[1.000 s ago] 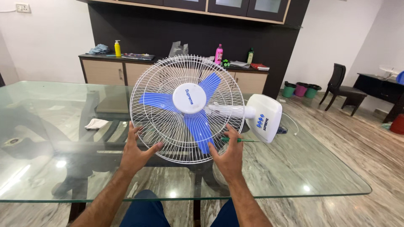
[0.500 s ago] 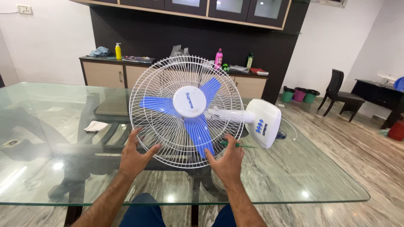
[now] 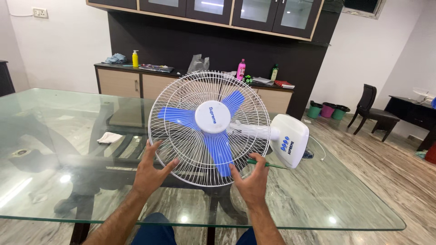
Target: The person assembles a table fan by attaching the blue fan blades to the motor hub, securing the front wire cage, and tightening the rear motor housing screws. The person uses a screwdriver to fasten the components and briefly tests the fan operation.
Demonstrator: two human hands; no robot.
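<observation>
With both spread hands, left hand and right hand, merely pressing the fan guard, it could slip onto the glass table beneath them.

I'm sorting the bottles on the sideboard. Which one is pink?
The pink bottle stands behind the fan's top edge. The yellow bottle stands far left, the dark bottle to its right.

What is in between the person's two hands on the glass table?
In the head view, the lower part of the white fan cage lies between the left hand and the right hand, with one blue blade behind its wires.
</observation>
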